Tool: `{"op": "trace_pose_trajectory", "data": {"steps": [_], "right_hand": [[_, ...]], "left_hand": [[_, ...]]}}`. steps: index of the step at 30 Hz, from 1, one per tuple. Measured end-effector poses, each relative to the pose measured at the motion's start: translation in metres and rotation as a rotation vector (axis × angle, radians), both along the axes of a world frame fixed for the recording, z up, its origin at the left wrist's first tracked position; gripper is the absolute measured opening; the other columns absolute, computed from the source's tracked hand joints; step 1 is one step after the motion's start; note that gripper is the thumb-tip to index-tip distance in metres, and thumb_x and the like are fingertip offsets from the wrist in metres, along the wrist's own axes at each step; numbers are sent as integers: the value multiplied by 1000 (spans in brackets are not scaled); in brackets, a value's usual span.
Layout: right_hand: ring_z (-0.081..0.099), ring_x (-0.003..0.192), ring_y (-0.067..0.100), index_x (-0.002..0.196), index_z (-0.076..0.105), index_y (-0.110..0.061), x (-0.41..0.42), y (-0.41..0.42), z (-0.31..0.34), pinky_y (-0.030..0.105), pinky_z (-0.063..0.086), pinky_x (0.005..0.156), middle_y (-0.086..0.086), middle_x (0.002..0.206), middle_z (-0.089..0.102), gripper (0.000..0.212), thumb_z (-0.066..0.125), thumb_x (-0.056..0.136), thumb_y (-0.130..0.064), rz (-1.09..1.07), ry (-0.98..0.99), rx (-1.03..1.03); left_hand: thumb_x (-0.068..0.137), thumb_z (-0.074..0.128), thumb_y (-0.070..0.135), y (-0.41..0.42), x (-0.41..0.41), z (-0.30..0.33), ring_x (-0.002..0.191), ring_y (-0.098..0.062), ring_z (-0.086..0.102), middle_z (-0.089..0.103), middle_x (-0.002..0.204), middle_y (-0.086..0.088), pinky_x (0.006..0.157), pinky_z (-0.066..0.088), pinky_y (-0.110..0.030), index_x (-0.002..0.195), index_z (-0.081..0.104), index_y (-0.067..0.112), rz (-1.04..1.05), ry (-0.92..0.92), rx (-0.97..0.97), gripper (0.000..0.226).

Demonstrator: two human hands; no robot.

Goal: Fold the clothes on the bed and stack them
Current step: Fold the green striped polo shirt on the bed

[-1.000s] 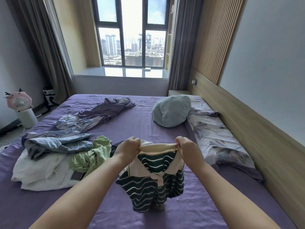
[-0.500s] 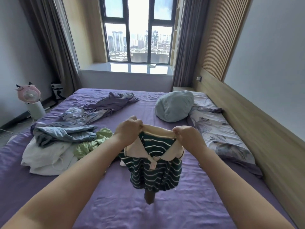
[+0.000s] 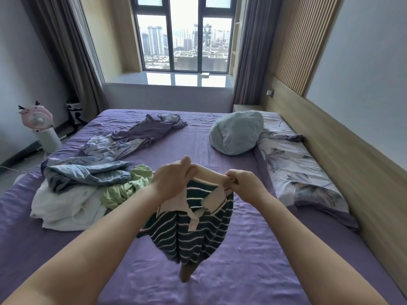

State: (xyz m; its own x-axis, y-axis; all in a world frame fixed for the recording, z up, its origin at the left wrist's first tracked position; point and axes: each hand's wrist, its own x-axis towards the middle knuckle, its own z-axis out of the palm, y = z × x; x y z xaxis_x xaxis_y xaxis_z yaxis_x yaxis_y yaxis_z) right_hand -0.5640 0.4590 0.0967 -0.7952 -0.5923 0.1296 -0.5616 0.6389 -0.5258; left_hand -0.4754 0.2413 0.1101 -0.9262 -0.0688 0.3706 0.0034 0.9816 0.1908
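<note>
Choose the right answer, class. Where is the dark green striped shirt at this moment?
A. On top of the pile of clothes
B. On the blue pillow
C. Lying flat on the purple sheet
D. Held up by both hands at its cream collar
D: the left hand and right hand both pinch the collar of the striped shirt, which hangs above the purple sheet.

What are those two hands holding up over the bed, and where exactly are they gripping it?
A dark green, white-striped polo shirt. The left hand and right hand each pinch its cream top edge, at the collar.
</note>
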Motion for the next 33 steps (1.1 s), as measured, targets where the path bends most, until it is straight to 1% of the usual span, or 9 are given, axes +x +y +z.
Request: {"op": "trace_pose_trajectory", "data": {"steps": [5,7,10,16,19,22,26,29,33], "right_hand": [[56,76,16,88,53,-22,-5,-6,-3,21,43,66,-6,77,60,8,56,92,-16,47,-131,-211],[58,77,18,89,48,-27,-3,-7,-9,28,48,69,-7,78,59,10,54,93,-19,26,-141,-237],[62,75,18,91,47,-29,6,-11,-13,35,52,68,-7,79,61,14,60,91,-23,28,-164,-290],[57,74,2,86,56,-26,22,-17,-4,21,45,68,-12,80,63,10,65,86,-29,97,-146,-315],[61,81,10,88,57,-21,24,-18,7,27,47,74,-4,87,66,8,65,88,-25,146,-214,-308],[56,71,7,89,57,-22,16,-17,12,26,45,69,-5,80,63,8,63,89,-28,183,-306,-275],[57,72,10,88,59,-22,-11,-29,-18,24,43,66,-5,80,64,9,64,87,-29,123,-378,-134],[59,81,13,92,58,-16,-36,-45,-72,22,41,65,-2,92,64,16,64,87,-30,-6,-413,-9],[55,76,8,90,54,-21,-64,-63,-163,12,36,56,-10,83,59,9,62,88,-25,-113,-494,88]], "left_hand": [[73,62,68,-15,-4,21,65,-8,48,47,76,13,51,28,-28,90,33,25,-46,-359,118,55],[67,68,68,-19,0,25,67,0,43,46,79,14,50,28,-24,93,34,25,-65,-455,104,60],[70,70,61,-21,10,29,70,-8,45,47,82,10,58,30,-29,90,37,22,-51,-516,44,55],[81,67,47,-25,30,43,77,-19,49,52,84,2,64,36,-32,77,44,19,8,-491,46,37],[81,65,52,-34,34,53,79,-19,54,57,84,1,72,43,-35,82,55,17,-25,-581,69,36],[75,63,65,-48,23,54,86,-17,58,61,90,4,80,48,-36,76,57,24,-56,-741,110,41],[73,66,63,-58,-19,10,76,-7,54,57,80,13,58,38,-24,75,56,26,-3,-842,148,39],[76,64,61,-66,-53,-59,76,-11,53,56,80,10,57,38,-23,87,57,25,21,-916,223,38],[77,65,57,-80,-84,-158,85,-16,57,62,94,1,65,42,-25,96,60,17,52,-977,380,44]]}}
